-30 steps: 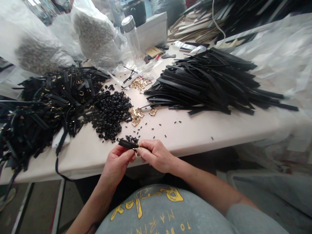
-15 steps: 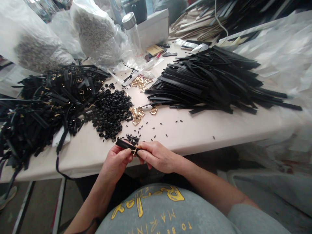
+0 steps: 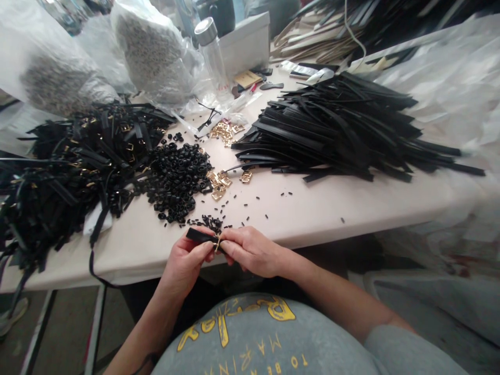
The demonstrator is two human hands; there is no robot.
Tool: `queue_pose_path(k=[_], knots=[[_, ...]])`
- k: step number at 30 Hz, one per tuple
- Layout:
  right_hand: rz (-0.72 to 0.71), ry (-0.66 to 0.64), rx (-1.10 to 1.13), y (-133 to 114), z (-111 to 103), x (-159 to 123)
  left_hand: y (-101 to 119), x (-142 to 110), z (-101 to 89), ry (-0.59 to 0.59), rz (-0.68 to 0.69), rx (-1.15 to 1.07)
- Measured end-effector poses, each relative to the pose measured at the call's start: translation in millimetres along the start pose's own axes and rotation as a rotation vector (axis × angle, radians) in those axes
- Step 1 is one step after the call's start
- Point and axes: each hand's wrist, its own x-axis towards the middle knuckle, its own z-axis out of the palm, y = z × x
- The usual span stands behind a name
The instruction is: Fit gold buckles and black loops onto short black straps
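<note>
Close to the table's front edge, my left hand (image 3: 186, 256) is closed on a black strap (image 3: 200, 236), whose flat end sticks out to the upper left. A gold buckle (image 3: 217, 244) sits around the strap between my two hands. My right hand (image 3: 250, 251) pinches the buckle and strap from the right side, its thumb and fingers pressed together. The fingertips partly hide the buckle and the strap's other end. Just beyond my hands lies a scatter of small black tubular bits (image 3: 211, 223).
Black strap loops (image 3: 177, 179) are heaped left of centre, near loose gold buckles (image 3: 219, 183). A big pile of black straps (image 3: 320, 130) lies right. Straps with buckles (image 3: 78, 161) cover the left. A bottle (image 3: 213, 57) and filled plastic bags (image 3: 146, 49) stand behind.
The strap's free end has tipped slightly lower, and the buckle between my fingers has turned a little. Both hands stay in nearly the same place.
</note>
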Motion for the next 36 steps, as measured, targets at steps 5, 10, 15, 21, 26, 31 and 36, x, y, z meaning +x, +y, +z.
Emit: queue_pose_path(k=[5, 10, 15, 21, 26, 31, 36], knots=[[-0.005, -0.013, -0.007, -1, -3, -1, 2, -1, -10.0, -0.006, 0.069, 0.146], [0.023, -0.024, -0.102, -4, -5, -1, 7, -2, -8.8, -0.004, -0.011, 0.021], [0.039, 0.025, -0.151, -1, 4, 1, -3, -4, -12.4, 0.013, 0.012, 0.090], [0.056, 0.004, -0.064, 0, 6, 1, -9, -5, -10.0, -0.006, 0.008, 0.116], [0.138, -0.128, 0.159, 0, -5, -3, 4, -4, -6.7, 0.020, -0.022, -0.047], [0.134, -0.130, 0.221, 3, -2, -2, 3, -2, -9.6, 0.048, -0.140, -0.163], [0.019, -0.052, 0.124, 3, 5, -2, -1, -3, -4.0, 0.012, -0.151, -0.172]])
